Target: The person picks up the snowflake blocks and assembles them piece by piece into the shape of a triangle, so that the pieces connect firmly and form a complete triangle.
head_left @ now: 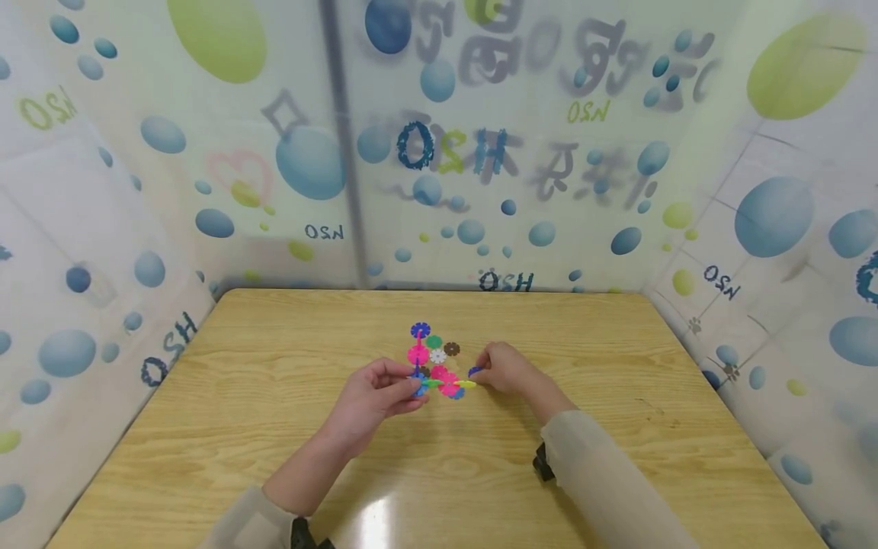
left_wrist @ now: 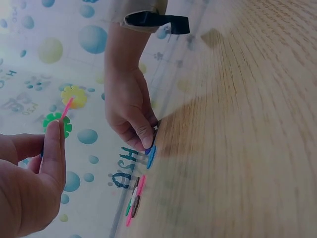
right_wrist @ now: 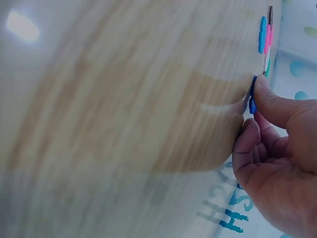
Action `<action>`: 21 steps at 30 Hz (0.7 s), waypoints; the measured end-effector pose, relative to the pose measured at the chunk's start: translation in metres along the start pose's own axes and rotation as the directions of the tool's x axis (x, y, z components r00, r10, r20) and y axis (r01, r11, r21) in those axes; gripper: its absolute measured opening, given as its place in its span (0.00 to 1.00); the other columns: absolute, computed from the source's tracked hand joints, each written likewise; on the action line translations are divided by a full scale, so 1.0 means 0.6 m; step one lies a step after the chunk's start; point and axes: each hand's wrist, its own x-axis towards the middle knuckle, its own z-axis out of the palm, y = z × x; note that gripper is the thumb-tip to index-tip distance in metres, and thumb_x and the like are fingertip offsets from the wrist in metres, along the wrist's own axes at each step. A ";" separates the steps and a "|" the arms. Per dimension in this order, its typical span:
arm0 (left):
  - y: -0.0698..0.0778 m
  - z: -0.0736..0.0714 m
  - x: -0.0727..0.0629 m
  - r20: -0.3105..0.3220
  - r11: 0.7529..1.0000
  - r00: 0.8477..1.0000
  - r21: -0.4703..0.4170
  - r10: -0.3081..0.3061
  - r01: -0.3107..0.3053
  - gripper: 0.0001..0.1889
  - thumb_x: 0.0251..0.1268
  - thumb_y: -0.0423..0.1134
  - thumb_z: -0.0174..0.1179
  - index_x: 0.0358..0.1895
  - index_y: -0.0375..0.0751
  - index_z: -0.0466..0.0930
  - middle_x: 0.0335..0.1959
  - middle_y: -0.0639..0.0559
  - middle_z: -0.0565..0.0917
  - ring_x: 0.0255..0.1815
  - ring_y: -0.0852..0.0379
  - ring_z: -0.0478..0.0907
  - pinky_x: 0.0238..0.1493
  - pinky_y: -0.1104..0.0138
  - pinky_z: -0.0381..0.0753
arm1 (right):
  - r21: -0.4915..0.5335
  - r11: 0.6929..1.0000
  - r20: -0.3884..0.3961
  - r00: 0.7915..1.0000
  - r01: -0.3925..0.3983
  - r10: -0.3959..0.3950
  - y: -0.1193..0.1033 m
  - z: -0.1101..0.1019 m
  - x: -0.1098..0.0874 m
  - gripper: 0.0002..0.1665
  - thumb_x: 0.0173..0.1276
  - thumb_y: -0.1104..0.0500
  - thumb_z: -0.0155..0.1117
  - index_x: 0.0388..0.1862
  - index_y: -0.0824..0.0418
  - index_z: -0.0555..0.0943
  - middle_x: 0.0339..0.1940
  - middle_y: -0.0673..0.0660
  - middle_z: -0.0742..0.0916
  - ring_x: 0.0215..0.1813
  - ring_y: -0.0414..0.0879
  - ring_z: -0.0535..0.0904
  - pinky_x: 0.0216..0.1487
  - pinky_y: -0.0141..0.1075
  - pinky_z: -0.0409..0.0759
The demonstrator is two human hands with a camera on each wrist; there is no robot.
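My left hand [head_left: 373, 398] pinches one end of a short chain of plastic snowflake discs, raised over the table. Along the chain show a green disc [left_wrist: 50, 119], a pink disc [left_wrist: 67, 107] seen edge-on, and a yellow disc [left_wrist: 74, 96] at the far end. The disc between the left fingers is mostly hidden and looks blue. To the right, my right hand [head_left: 509, 372] pinches a dark blue snowflake disc [right_wrist: 253, 95] between thumb and fingers, low at the tabletop. A light blue disc [left_wrist: 151, 157] lies close by that hand.
Several loose discs lie behind the chain on the wooden table [head_left: 274, 457]: a green one [head_left: 434, 341], a white one [head_left: 437, 356], a brown one [head_left: 451, 348] and a pink one [head_left: 418, 354]. A dark blue disc [head_left: 421, 329] is farthest back. Patterned curtains surround the table.
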 end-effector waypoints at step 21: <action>0.005 0.007 -0.003 -0.005 1.000 1.000 -0.005 -0.011 0.011 0.16 0.80 0.25 0.60 0.64 0.22 0.73 0.46 0.45 0.85 0.45 0.55 0.93 0.56 0.63 0.94 | 0.419 0.906 -0.098 0.995 0.065 -0.026 0.070 -0.012 -0.096 0.10 0.77 0.62 0.73 0.52 0.64 0.85 0.40 0.57 0.91 0.39 0.45 0.89 0.42 0.38 0.93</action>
